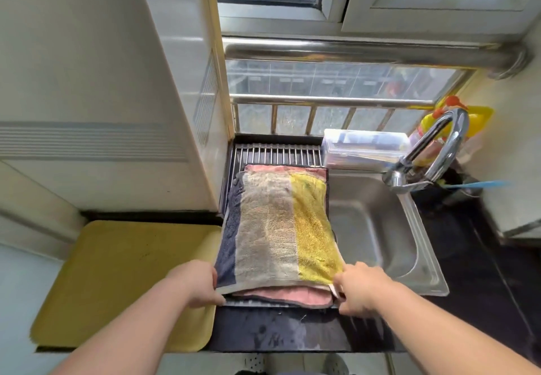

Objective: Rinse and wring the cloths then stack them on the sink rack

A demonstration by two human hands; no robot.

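A striped cloth (278,225) in navy, beige and yellow lies spread flat on the metal sink rack (278,152). Beneath it a pink cloth (281,294) shows at the near and far edges. My left hand (199,284) pinches the striped cloth's near left corner. At the near right corner my right hand (357,286) grips the same cloth. The steel sink basin (377,228) lies to the right of the rack.
A curved chrome faucet (433,152) stands at the sink's back right. A clear plastic box (363,147) sits behind the sink, bottles (433,128) beside it. A yellow mat (123,284) covers the counter at left. The dark counter edge (278,333) is wet.
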